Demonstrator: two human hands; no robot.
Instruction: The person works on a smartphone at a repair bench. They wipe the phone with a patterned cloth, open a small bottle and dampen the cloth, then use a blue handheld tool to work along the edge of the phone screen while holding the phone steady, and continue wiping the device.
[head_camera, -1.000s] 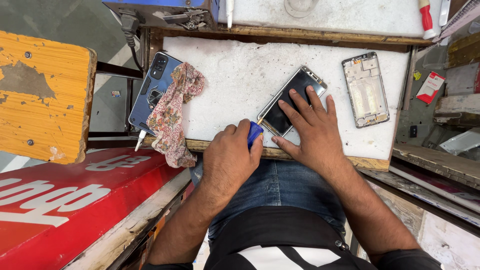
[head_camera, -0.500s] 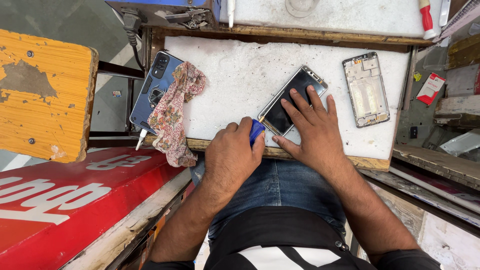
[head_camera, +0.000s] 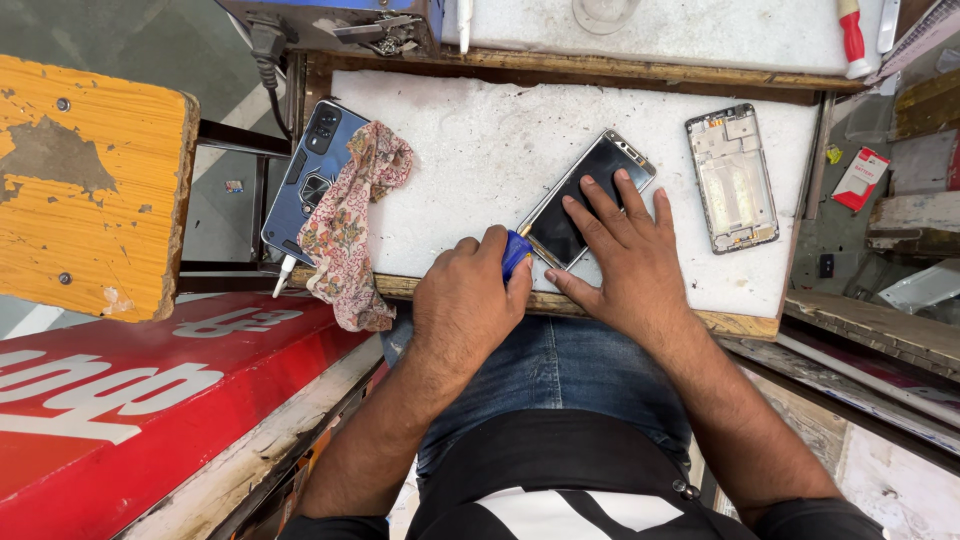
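Observation:
A dark smartphone (head_camera: 590, 190) lies screen up, tilted, on a white work slab (head_camera: 480, 150). My right hand (head_camera: 625, 255) presses flat on it with fingers spread. My left hand (head_camera: 465, 300) grips a blue-handled tool (head_camera: 515, 252) whose tip meets the phone's lower left edge. To the right lies a bare phone frame (head_camera: 733, 178) with its inner parts showing.
A blue phone back cover (head_camera: 305, 180) and a floral cloth (head_camera: 345, 225) hang over the slab's left edge. An orange wooden stool (head_camera: 85, 190) and a red board (head_camera: 120, 400) are to the left. A red-handled tool (head_camera: 852, 35) sits top right. A red packet (head_camera: 860, 178) lies beyond the slab.

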